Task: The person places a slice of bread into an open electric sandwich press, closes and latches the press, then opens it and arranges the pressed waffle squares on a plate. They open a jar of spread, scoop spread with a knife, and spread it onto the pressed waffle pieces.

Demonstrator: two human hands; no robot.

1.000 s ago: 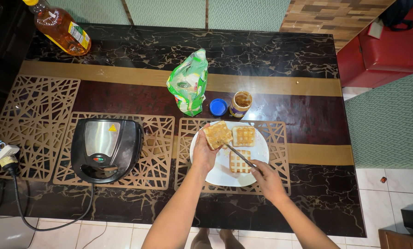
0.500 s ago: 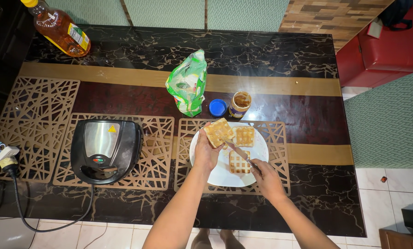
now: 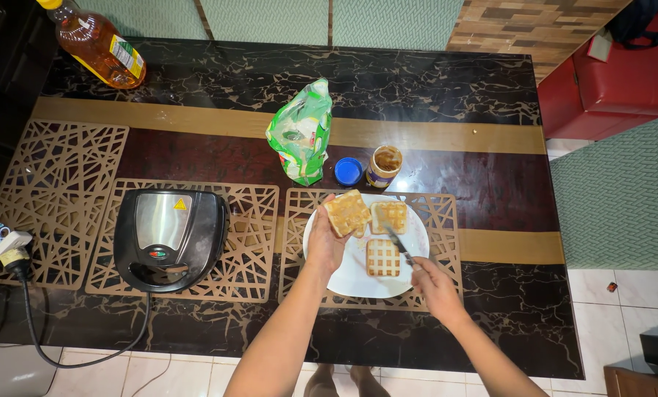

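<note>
Left hand [image 3: 327,241] fingers closed under a square, golden, grid-pressed toast slice [image 3: 347,212], lifted over the round white plate [image 3: 417,242] at its 11 o'clock rim. Right hand [image 3: 433,283] closed on a slim metal knife [image 3: 397,244], blade pointing to 11 o'clock, away from the held slice.

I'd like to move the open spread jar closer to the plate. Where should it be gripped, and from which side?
Grip the open jar around its round side wall, below the rim. It stands upright with no lid, spread showing inside, so a top grasp would go into the spread. Come from its right: the blue lid sits close on the left and the white plate just in front.
</note>
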